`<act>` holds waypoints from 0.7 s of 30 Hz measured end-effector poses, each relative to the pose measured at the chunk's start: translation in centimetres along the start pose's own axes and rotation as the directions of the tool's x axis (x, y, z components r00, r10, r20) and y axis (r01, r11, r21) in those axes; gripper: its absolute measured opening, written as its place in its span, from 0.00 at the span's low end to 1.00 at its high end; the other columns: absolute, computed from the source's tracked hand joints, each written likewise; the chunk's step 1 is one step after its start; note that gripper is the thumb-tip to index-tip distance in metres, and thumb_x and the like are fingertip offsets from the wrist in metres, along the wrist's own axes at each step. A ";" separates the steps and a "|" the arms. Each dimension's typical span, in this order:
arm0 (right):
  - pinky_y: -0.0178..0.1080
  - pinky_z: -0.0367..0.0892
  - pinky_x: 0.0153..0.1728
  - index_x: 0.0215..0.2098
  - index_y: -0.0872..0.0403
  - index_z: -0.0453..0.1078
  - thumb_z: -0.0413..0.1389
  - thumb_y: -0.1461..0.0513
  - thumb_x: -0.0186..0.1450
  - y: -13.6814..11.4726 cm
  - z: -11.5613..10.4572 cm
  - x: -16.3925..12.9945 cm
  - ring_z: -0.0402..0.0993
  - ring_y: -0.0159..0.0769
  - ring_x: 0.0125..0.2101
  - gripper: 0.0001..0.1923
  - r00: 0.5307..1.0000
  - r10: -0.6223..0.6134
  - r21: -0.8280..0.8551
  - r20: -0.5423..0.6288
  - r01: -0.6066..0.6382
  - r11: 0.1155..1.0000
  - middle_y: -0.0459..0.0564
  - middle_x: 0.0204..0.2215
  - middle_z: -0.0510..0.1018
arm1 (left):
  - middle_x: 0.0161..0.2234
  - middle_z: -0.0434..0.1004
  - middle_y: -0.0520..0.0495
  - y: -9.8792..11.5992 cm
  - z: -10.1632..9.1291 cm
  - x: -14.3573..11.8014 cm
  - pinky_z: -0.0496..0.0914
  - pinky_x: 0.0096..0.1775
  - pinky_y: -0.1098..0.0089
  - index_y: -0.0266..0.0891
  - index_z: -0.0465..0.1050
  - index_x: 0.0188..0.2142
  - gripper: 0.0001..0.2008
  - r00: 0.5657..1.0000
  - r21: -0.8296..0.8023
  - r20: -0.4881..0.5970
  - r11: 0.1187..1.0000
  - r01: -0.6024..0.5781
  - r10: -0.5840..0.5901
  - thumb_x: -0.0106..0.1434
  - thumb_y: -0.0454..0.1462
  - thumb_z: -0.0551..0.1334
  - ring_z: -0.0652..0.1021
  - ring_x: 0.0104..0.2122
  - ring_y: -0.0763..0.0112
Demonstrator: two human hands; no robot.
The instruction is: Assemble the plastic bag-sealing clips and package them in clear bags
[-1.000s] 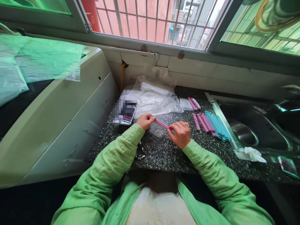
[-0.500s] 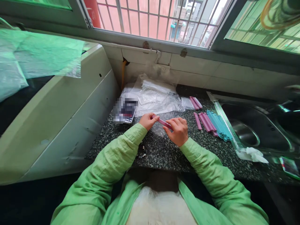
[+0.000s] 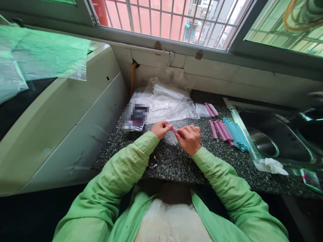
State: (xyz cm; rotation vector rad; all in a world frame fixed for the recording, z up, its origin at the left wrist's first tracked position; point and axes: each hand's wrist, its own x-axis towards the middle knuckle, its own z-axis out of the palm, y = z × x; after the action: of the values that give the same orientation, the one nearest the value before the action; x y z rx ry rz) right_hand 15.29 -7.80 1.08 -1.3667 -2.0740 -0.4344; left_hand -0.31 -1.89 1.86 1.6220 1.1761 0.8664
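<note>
My left hand and my right hand both grip one pink plastic strip, one hand at each end, over a small clear plastic bag lying on the dark speckled counter. The hands are close together, so only a short middle piece of the strip shows. To the right lie more pink strips and a row of blue strips. A pile of clear plastic bags sits behind my hands against the wall.
A phone lies left of my hands. A steel sink is at the right with crumpled white tissue on its rim. A large white appliance borders the counter on the left. Small beads lie near the counter's front edge.
My right hand has slid left along the pink strip toward my left hand, so less of the strip shows between them. The view has shifted slightly.
</note>
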 end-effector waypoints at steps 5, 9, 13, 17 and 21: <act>0.40 0.51 0.38 0.28 0.53 0.68 0.52 0.57 0.62 0.0 0.0 0.0 0.63 0.34 0.32 0.09 1.000 -0.011 0.007 -0.008 0.011 1.000 0.46 0.26 0.74 | 0.14 0.51 0.59 0.1 0.0 -0.1 0.51 0.23 0.73 0.37 0.61 0.17 0.15 1.000 -0.004 0.016 1.000 0.008 -0.008 0.49 0.46 0.58 0.56 0.18 0.80; 0.40 0.50 0.38 0.27 0.53 0.68 0.52 0.58 0.61 -0.1 -0.1 0.0 0.63 0.34 0.32 0.09 1.000 -0.006 0.015 0.002 0.006 1.000 0.46 0.25 0.73 | 0.13 0.52 0.58 0.0 0.0 0.0 0.52 0.23 0.73 0.36 0.62 0.17 0.18 1.000 -0.016 0.028 1.000 -0.004 0.005 0.49 0.50 0.57 0.57 0.18 0.80; 0.40 0.50 0.38 0.27 0.53 0.68 0.53 0.58 0.61 -0.1 -0.2 0.0 0.63 0.34 0.31 0.08 1.000 0.003 0.019 -0.015 -0.002 1.000 0.45 0.25 0.73 | 0.14 0.58 0.53 0.0 -0.1 0.2 0.56 0.24 0.72 0.37 0.63 0.15 0.25 0.999 -0.093 0.026 0.995 0.043 -0.040 0.52 0.56 0.52 0.61 0.19 0.77; 0.40 0.51 0.38 0.26 0.53 0.68 0.53 0.58 0.60 -0.2 -0.3 0.0 0.64 0.34 0.31 0.07 1.000 0.012 0.023 -0.029 -0.012 1.000 0.45 0.24 0.73 | 0.14 0.60 0.51 0.0 -0.1 0.3 0.57 0.23 0.71 0.37 0.64 0.15 0.28 0.993 -0.139 0.031 0.983 0.121 -0.118 0.53 0.58 0.50 0.61 0.18 0.77; 0.39 0.51 0.38 0.26 0.53 0.68 0.53 0.59 0.60 -0.2 -0.3 -0.1 0.64 0.34 0.31 0.07 0.999 0.013 0.021 -0.029 -0.013 1.000 0.45 0.24 0.74 | 0.14 0.59 0.52 0.0 0.0 0.3 0.56 0.23 0.71 0.37 0.63 0.14 0.27 0.992 -0.133 0.046 0.984 0.123 -0.117 0.52 0.58 0.51 0.61 0.17 0.77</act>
State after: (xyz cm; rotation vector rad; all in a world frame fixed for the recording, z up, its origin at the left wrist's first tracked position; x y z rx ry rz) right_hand 15.22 -8.11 1.25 -1.3533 -2.0394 -0.4243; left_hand -0.22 -1.60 1.83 1.4372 1.1508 0.8164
